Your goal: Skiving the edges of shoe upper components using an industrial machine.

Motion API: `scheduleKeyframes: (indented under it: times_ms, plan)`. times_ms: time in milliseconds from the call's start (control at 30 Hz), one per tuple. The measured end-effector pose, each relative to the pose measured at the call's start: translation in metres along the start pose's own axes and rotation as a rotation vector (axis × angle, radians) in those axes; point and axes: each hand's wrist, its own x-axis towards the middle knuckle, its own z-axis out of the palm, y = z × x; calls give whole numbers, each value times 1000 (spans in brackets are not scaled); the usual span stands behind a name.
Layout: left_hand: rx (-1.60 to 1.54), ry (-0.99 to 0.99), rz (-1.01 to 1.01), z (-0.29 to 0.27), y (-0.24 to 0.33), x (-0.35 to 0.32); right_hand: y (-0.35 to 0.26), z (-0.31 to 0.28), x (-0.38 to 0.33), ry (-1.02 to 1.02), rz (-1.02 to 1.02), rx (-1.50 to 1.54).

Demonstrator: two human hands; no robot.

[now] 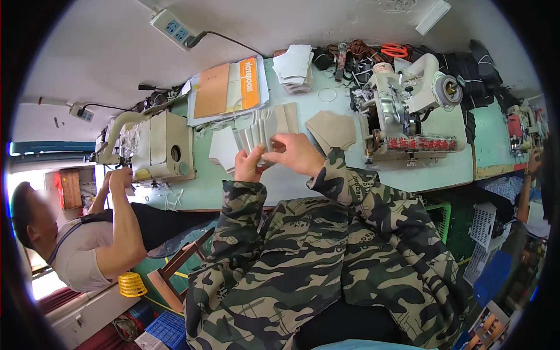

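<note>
A fanned stack of pale cut pieces [255,132], off-white to beige, is held up over the pale green table in front of me. My left hand [249,165] is closed on its lower edge, thumb on the near face. From the right, my right hand [296,153] pinches the same stack, its fingertips close to the left thumb. Whether the pieces are fabric, leather or card I cannot tell. Beside my left hand lies a pile of white cut pieces [222,150]. Beige angular pieces [332,129] lie to the right of the stack.
A sewing machine [408,111] stands at right, another [151,146] at left, where a co-worker [87,239] works. Behind my hands lie a folder with papers [227,90] and more white pieces [293,67]. Orange-handled scissors [395,51] lie at the back. The table's [198,192] front edge is near my sleeves.
</note>
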Motion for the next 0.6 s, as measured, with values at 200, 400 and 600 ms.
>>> scheduleKeyframes:
  times_ms: [200,400,600]
  plan:
    - [35,-56,19,21,-6,7,17,-16,-6,85,88,-12]
    - [67,-82,-15,33,-4,7,20,-30,-15,40,140,154]
    - [117,-59,-45,38,-8,6,24,-28,-18,32,106,47]
